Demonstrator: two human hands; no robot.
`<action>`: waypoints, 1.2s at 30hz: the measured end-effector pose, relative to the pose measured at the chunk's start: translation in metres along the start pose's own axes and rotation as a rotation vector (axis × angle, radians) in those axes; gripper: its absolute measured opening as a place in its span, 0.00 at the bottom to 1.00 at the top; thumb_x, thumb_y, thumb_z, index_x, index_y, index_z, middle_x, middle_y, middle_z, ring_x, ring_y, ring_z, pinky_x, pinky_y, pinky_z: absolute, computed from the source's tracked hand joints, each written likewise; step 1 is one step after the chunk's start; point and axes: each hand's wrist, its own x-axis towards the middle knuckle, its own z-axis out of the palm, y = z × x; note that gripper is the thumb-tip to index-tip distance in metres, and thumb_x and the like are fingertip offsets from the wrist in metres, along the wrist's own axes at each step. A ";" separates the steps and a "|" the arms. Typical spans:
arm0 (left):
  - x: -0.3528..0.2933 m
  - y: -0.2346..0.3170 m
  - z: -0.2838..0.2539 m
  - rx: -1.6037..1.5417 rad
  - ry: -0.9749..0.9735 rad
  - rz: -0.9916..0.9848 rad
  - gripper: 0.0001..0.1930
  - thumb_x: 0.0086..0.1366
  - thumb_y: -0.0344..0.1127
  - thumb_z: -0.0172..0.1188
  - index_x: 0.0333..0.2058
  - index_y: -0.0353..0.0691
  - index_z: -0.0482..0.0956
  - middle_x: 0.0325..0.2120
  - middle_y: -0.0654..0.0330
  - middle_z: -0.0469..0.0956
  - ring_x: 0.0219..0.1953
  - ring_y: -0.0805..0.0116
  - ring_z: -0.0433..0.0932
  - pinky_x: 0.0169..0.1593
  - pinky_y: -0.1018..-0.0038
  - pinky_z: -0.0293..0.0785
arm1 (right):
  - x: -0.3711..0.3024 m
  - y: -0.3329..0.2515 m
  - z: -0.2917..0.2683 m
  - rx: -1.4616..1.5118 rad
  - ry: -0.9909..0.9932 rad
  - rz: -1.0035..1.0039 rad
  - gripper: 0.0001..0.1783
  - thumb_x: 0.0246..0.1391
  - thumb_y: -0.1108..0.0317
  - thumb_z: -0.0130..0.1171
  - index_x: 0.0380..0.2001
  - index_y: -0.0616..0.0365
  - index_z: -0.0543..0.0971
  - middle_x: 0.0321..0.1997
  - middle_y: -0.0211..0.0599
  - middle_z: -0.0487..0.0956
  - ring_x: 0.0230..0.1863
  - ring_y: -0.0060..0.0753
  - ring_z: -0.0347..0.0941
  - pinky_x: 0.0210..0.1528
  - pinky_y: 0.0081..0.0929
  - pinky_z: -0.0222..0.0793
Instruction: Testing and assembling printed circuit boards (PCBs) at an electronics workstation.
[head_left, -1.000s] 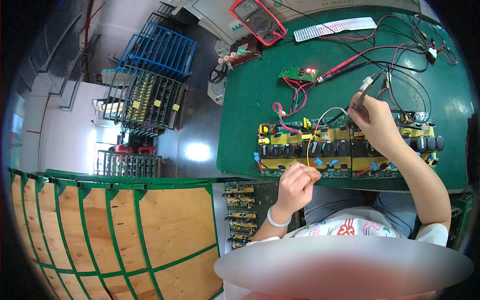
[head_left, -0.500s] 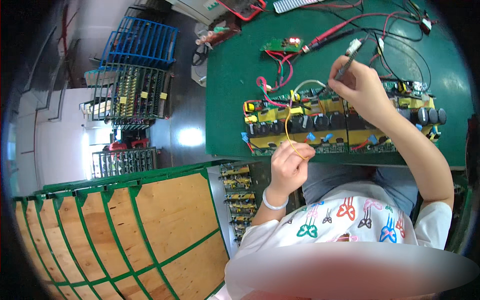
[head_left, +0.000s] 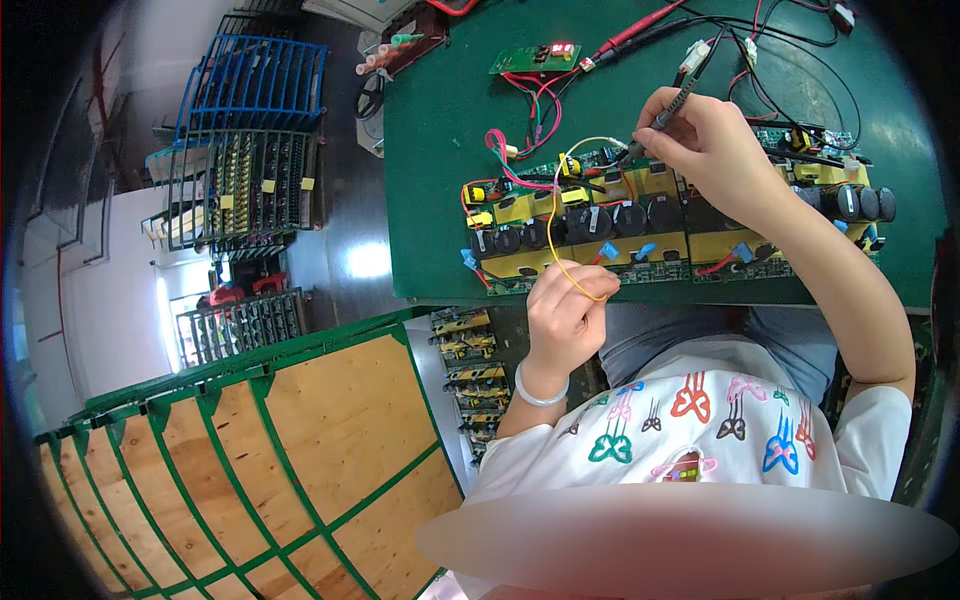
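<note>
My right hand [head_left: 705, 145] grips a dark test probe [head_left: 672, 108] like a pen. Its tip points down at the back edge of the left circuit board [head_left: 520, 268]; whether it touches is too small to tell. Closed around the end of a yellow wire [head_left: 556, 232], my left hand [head_left: 566, 318] rests at that board's front edge. The wire runs up to the wiring near a white lead at the board's back. Black round capacitors [head_left: 630, 218] stand in a row along the board, with blue-capped leads [head_left: 608, 251] in front of them. Another circuit board [head_left: 830, 178] lies to the right, partly behind my forearm.
A small green board with a lit red display [head_left: 530, 60] lies at the back of the green table [head_left: 440, 190], joined by pink and green wires. Red and black leads [head_left: 640, 30] cross the far side. A wood-panelled green rack [head_left: 350, 430] adjoins at left; board racks [head_left: 240, 190] stand beyond.
The view has shifted slightly, so the table and boards sit a little further left and up. Both hands keep their grips on the probe and the yellow wire.
</note>
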 end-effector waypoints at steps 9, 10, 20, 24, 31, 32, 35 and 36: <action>0.001 0.001 0.000 -0.001 -0.005 -0.002 0.12 0.45 0.15 0.66 0.26 0.39 0.81 0.28 0.60 0.82 0.29 0.61 0.79 0.35 0.70 0.75 | 0.000 -0.004 -0.002 -0.011 -0.008 0.013 0.07 0.58 0.71 0.62 0.34 0.64 0.78 0.23 0.38 0.80 0.25 0.26 0.75 0.31 0.26 0.71; 0.001 0.001 0.000 -0.001 0.004 0.017 0.12 0.45 0.15 0.66 0.26 0.39 0.81 0.28 0.60 0.82 0.29 0.61 0.79 0.35 0.70 0.75 | -0.001 -0.005 -0.002 -0.018 -0.019 0.019 0.07 0.58 0.71 0.62 0.34 0.64 0.78 0.23 0.38 0.80 0.25 0.26 0.75 0.31 0.26 0.71; 0.005 0.008 -0.003 0.001 0.015 0.000 0.11 0.46 0.15 0.64 0.26 0.39 0.80 0.27 0.60 0.82 0.31 0.59 0.80 0.36 0.68 0.76 | 0.000 -0.010 -0.003 -0.003 -0.038 0.038 0.06 0.57 0.74 0.61 0.32 0.65 0.75 0.20 0.36 0.76 0.22 0.23 0.70 0.28 0.26 0.68; 0.003 0.008 -0.004 0.001 0.011 0.014 0.11 0.46 0.16 0.64 0.27 0.39 0.81 0.28 0.59 0.82 0.32 0.59 0.80 0.36 0.67 0.76 | -0.001 -0.009 -0.004 -0.036 -0.082 0.026 0.06 0.57 0.74 0.61 0.33 0.65 0.75 0.20 0.36 0.76 0.23 0.24 0.72 0.28 0.25 0.68; 0.000 0.009 -0.006 -0.003 -0.007 -0.011 0.11 0.45 0.16 0.65 0.28 0.39 0.81 0.29 0.59 0.82 0.33 0.59 0.80 0.38 0.67 0.77 | -0.002 -0.006 -0.002 -0.017 -0.059 -0.016 0.05 0.57 0.74 0.61 0.33 0.65 0.75 0.20 0.37 0.76 0.23 0.25 0.73 0.29 0.25 0.70; 0.000 0.010 -0.006 0.002 0.009 0.014 0.11 0.45 0.16 0.65 0.28 0.39 0.81 0.29 0.59 0.82 0.33 0.59 0.80 0.38 0.67 0.77 | -0.001 -0.007 -0.002 -0.046 -0.076 -0.002 0.06 0.57 0.74 0.61 0.33 0.65 0.75 0.21 0.38 0.77 0.24 0.25 0.74 0.30 0.25 0.70; 0.001 0.013 -0.006 0.029 -0.006 -0.010 0.11 0.46 0.17 0.66 0.28 0.39 0.81 0.29 0.59 0.82 0.33 0.59 0.80 0.38 0.66 0.77 | -0.001 -0.012 -0.003 -0.092 -0.076 -0.010 0.06 0.57 0.74 0.61 0.33 0.65 0.75 0.22 0.39 0.77 0.24 0.26 0.75 0.31 0.26 0.71; 0.001 0.014 -0.006 0.040 -0.014 -0.012 0.10 0.47 0.18 0.66 0.28 0.39 0.81 0.29 0.58 0.81 0.34 0.58 0.80 0.39 0.66 0.76 | -0.002 -0.015 -0.003 -0.098 -0.058 -0.012 0.06 0.57 0.74 0.61 0.33 0.64 0.75 0.22 0.39 0.77 0.24 0.26 0.75 0.31 0.26 0.71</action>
